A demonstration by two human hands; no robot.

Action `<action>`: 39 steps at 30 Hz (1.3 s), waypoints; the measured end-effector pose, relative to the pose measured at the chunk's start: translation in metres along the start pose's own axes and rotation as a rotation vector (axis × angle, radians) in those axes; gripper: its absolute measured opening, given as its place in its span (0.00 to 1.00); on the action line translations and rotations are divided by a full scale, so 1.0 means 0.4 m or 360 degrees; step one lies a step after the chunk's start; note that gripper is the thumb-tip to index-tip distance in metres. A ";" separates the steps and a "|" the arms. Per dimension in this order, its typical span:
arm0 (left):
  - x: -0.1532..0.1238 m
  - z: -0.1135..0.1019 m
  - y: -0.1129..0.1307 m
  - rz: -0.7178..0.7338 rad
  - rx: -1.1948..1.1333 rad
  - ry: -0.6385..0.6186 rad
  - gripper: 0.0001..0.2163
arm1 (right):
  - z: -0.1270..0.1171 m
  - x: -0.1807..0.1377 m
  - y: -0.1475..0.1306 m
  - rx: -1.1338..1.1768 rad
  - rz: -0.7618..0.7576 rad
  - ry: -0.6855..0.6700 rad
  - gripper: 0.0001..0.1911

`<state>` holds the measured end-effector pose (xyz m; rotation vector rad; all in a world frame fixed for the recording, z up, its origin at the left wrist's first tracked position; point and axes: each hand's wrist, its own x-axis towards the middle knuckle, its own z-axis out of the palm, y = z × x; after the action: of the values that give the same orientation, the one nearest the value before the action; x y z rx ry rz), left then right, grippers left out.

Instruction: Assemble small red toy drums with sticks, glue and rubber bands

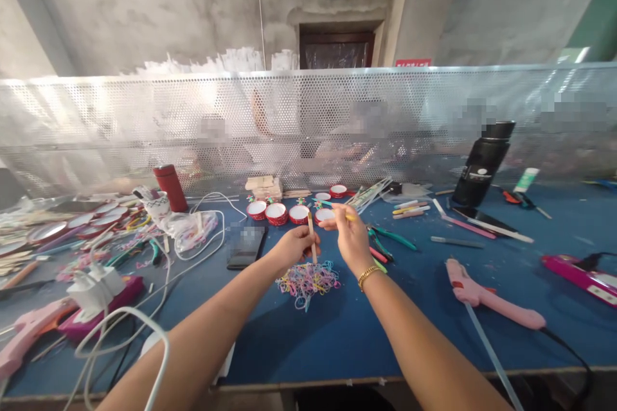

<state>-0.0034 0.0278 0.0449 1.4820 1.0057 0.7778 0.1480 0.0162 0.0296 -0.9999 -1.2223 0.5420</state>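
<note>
My left hand pinches a flat wooden craft stick, which stands nearly upright over the table. Just to its right, my right hand has its fingers closed round a slim yellow pen; its tip is too small to make out. Below both hands lies a heap of pastel rubber bands. Behind them stands a row of small red cups with white insides, with tiny coloured figures near their rims. Green-handled pliers lie to the right of my right wrist.
A phone lies left of my hands. White cables loop across the left side. Pink glue guns lie at right and far left. A black bottle and a red flask stand before the perforated metal screen.
</note>
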 end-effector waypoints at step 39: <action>0.004 0.033 -0.027 0.0004 0.0035 -0.0083 0.10 | -0.005 -0.018 0.002 -0.0349 -0.0355 0.0134 0.11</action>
<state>0.0075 0.0239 0.0321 1.5149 0.9762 0.7287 0.1480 0.0102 0.0251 -1.0424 -1.3172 0.1923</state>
